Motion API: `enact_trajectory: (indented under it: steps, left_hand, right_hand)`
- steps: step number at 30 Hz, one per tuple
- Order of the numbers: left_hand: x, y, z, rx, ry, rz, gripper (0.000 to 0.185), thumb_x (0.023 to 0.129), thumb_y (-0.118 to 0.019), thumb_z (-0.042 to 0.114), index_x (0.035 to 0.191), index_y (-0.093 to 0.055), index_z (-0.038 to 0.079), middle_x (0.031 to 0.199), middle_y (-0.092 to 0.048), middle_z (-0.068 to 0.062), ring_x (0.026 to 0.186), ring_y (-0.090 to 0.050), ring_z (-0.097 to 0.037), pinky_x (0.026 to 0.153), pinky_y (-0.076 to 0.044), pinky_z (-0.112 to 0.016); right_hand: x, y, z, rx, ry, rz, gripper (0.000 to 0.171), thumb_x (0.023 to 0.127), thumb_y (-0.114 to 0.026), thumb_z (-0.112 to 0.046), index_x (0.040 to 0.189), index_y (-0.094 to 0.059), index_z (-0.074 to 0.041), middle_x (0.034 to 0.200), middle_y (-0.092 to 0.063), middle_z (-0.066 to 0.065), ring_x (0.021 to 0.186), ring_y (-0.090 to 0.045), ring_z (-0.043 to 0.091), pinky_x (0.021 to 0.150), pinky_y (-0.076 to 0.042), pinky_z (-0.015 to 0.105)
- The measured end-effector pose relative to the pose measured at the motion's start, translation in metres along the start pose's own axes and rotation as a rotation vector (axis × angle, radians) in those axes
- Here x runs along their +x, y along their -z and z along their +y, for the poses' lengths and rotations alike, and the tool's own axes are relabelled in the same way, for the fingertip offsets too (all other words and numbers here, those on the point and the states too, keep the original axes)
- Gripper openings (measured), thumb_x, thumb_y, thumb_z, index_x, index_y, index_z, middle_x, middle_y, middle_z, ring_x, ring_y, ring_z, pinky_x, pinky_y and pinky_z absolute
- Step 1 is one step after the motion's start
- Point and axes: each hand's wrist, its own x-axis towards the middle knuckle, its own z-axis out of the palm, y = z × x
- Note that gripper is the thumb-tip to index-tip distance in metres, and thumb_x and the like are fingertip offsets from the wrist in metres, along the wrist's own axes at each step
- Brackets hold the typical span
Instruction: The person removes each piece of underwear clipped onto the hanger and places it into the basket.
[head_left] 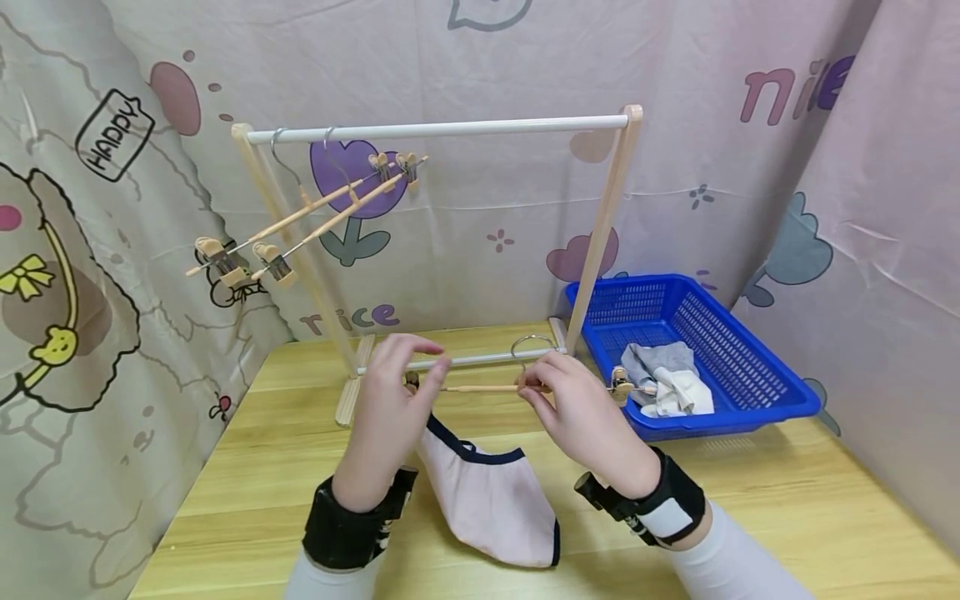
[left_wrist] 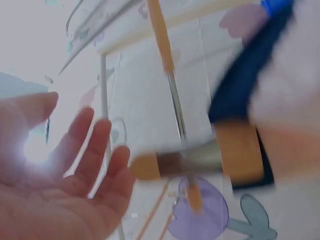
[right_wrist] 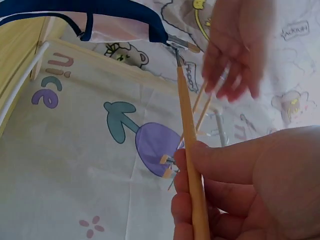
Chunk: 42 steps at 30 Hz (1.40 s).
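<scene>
My right hand grips the wooden rod of a clip hanger, close to its metal hook. A pale pink cloth piece with navy trim hangs by one corner from the clip at the hanger's left end. In the left wrist view that wooden clip bites the navy edge. Beside it is my left hand, its fingers loosely bent and apart, with nothing held. The right wrist view shows thumb and fingers wrapped round the rod. At the hanger's right end another clip carries no cloth.
Behind the hands stands a wooden rack with a white bar. Two clip hangers hang at its left side. To the right, a blue basket holds grey and white cloths. The wooden table lies below.
</scene>
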Motion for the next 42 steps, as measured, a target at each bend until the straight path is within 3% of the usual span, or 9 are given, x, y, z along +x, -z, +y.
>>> enact_trajectory:
  steps: [2,6,10,17,23,36,42]
  left_hand:
    - [0.002,0.006,-0.004,0.004,0.066,0.01,0.023,0.097,-0.073,0.015,0.116,-0.069,0.001,0.119,-0.066,-0.014,0.121,-0.056,-0.034,0.104,-0.045,-0.052]
    - [0.006,0.015,-0.011,0.027,0.223,-0.089,0.035,0.103,-0.066,0.024,0.13,-0.062,0.002,0.133,-0.059,-0.016,0.128,-0.051,-0.034,0.107,-0.045,-0.054]
    - [0.008,0.017,-0.014,0.016,0.281,-0.166,0.037,0.105,-0.061,0.03,0.132,-0.061,0.004,0.131,-0.061,-0.014,0.122,-0.056,-0.032,0.098,-0.051,-0.051]
    - [0.008,0.011,-0.015,-0.071,0.231,-0.165,0.03,0.104,-0.062,0.024,0.125,-0.064,0.002,0.117,-0.068,-0.013,0.111,-0.062,-0.028,0.101,-0.05,-0.047]
    - [0.009,0.007,-0.013,-0.094,0.232,-0.146,0.028,0.103,-0.065,0.02,0.124,-0.066,0.001,0.115,-0.069,-0.014,0.109,-0.063,-0.028,0.099,-0.051,-0.046]
    - [0.008,0.002,-0.008,-0.132,0.194,-0.09,0.019,0.099,-0.07,0.018,0.113,-0.071,0.004,0.109,-0.071,-0.01,0.099,-0.064,-0.025,0.09,-0.053,-0.04]
    - [0.009,0.002,-0.007,-0.169,0.21,-0.086,0.019,0.099,-0.071,0.018,0.112,-0.071,0.004,0.107,-0.071,-0.01,0.097,-0.065,-0.024,0.09,-0.054,-0.036]
  right_hand:
    - [0.001,0.003,0.002,0.019,-0.044,-0.017,0.006,0.093,-0.077,-0.008,0.093,-0.072,-0.012,0.095,-0.065,-0.001,0.088,-0.062,0.014,0.075,-0.055,0.033]
    - [0.003,0.008,0.007,0.052,-0.099,-0.032,0.006,0.094,-0.076,-0.01,0.092,-0.071,-0.014,0.095,-0.065,-0.001,0.09,-0.064,0.017,0.08,-0.055,0.038]
    - [0.005,0.012,0.011,0.076,-0.135,-0.033,0.005,0.094,-0.076,-0.011,0.092,-0.071,-0.013,0.094,-0.065,0.0,0.089,-0.063,0.019,0.079,-0.054,0.038]
    - [0.007,0.015,0.014,0.112,-0.186,-0.034,0.005,0.094,-0.073,-0.012,0.091,-0.069,-0.012,0.095,-0.065,0.002,0.09,-0.063,0.02,0.079,-0.052,0.037]
    - [0.007,0.018,0.017,0.121,-0.207,-0.03,0.006,0.096,-0.07,-0.015,0.095,-0.069,-0.009,0.095,-0.064,0.002,0.091,-0.062,0.019,0.079,-0.051,0.037]
    - [0.008,0.02,0.016,0.113,-0.196,-0.023,0.004,0.093,-0.066,-0.008,0.096,-0.067,-0.01,0.091,-0.057,0.0,0.088,-0.056,0.017,0.078,-0.048,0.036]
    - [0.007,0.021,0.017,0.111,-0.174,-0.046,0.005,0.096,-0.065,-0.008,0.098,-0.067,-0.012,0.093,-0.059,0.0,0.089,-0.058,0.018,0.08,-0.05,0.037]
